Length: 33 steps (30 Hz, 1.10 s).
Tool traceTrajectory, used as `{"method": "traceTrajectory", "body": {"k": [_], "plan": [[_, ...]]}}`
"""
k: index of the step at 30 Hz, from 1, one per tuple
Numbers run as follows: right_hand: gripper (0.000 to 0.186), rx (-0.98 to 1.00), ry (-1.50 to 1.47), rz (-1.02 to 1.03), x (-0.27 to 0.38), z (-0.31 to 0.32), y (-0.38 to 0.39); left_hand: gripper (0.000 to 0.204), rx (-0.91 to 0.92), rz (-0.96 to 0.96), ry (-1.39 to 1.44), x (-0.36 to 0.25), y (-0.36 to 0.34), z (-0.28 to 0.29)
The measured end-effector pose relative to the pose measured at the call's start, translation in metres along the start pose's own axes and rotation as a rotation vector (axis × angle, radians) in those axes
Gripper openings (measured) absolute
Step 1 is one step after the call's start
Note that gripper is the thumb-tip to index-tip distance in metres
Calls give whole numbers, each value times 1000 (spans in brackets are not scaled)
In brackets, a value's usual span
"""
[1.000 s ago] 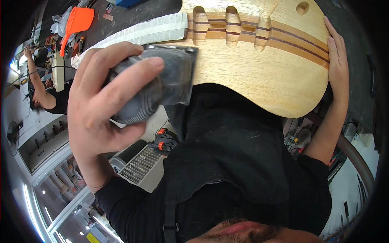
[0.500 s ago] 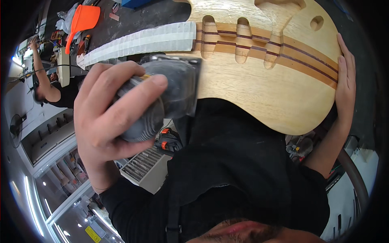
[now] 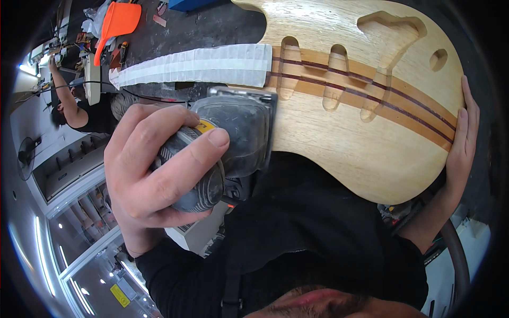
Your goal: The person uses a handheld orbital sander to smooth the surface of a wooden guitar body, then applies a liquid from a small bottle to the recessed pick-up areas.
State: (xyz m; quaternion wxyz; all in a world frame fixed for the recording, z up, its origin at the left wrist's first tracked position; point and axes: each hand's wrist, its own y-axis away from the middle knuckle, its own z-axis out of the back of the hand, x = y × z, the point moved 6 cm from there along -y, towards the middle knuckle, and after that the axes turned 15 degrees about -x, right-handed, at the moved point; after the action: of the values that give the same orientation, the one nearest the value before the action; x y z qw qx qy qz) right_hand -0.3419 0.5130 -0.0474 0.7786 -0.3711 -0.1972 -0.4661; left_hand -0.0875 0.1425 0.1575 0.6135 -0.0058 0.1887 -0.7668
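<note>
My left hand [image 3: 154,169] is wrapped round a dark, dusty palm sander [image 3: 233,130]. The sander is tilted, its flat pad against the edge of a pale wooden electric guitar body [image 3: 339,159], just below the neck joint. Dark-striped brown wood runs through the body's middle, across several routed hollows. White tape covers the neck [image 3: 196,64], which stretches to the left. At the body's far right end, my right hand [image 3: 463,140] lies along the rim with its fingers stretched out. Its palm side is hidden.
An orange scoop-like container [image 3: 121,24] lies on the dark bench [image 3: 222,26] at the upper left. A black cable [image 3: 143,97] runs behind the sander. Another person [image 3: 79,108] is at the far left. A pale cabinet [image 3: 197,233] stands below my left wrist.
The guitar, sander and both hands appear lower and slightly farther right, as does the background. The sander stays at the body's edge, in my left hand.
</note>
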Motion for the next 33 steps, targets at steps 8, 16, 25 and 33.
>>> {"method": "traceTrajectory", "body": {"k": [8,16,25,33], "plan": [[54,26,25,19,-3,0,0,74,-26,36,-24,1,0,-4],[55,23,51,-3,-5,0,2,72,-53,52,-25,2,1,-6],[55,20,56,-36,-2,1,3,72,-64,48,-27,4,2,-6],[55,17,46,-54,-1,1,3,72,-59,55,-17,6,3,-4]]}}
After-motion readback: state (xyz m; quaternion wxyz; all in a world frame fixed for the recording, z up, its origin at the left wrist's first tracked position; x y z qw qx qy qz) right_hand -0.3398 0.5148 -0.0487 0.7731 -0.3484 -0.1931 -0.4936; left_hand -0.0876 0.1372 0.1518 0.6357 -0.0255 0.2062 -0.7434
